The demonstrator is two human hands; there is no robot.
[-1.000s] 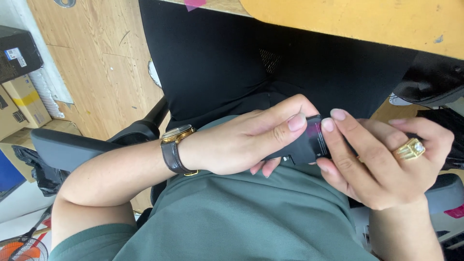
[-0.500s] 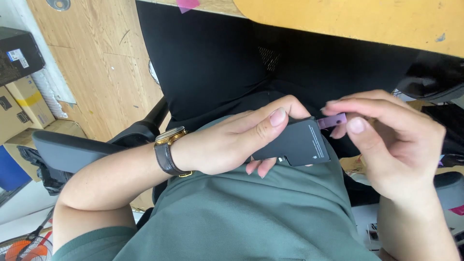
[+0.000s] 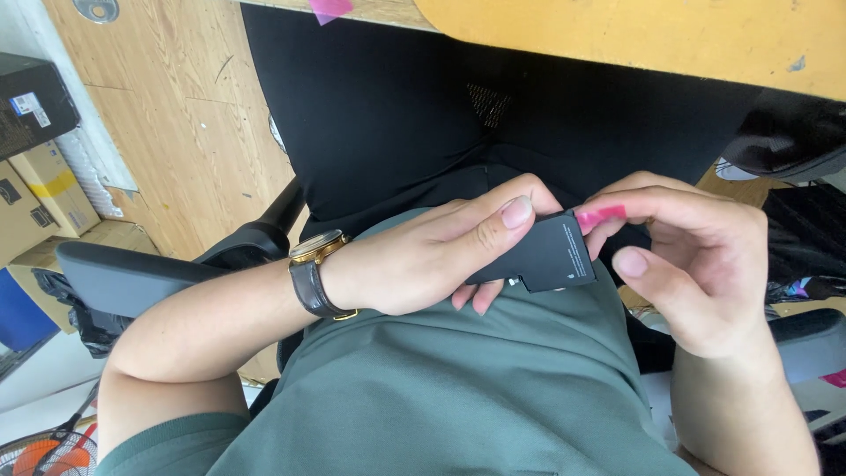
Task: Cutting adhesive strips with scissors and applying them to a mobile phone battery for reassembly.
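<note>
Hands meet low over the lap, right in front of the green shirt (image 3: pixel 458 397). Left hand (image 3: pixel 423 260) is curled around a flat black part (image 3: pixel 546 256), an L-shaped slab with small pale print near one corner; fingers wrap under it, thumb lies along its top edge, so the grip is closed on it. Black part sits between both hands, just above the shirt's front and against the dark trousers (image 3: pixel 397 115). Right hand (image 3: pixel 696 264) comes in from the other side, forefinger and another finger pinched on a small pink tab (image 3: pixel 604 216) at the part's upper corner, thumb held loose just below and off the part. Pink tab touches the corner of the black part; whether it is stuck there I cannot tell. On the left wrist, a wristwatch (image 3: pixel 313 269) with gold case and dark strap. Chair armrest (image 3: pixel 132 278), grey, runs under that forearm. Above, the yellow desk (image 3: pixel 634 35) edge crosses the top. Off to the side, cardboard boxes (image 3: pixel 35 211) stand on the wooden floor (image 3: pixel 176 115).
</note>
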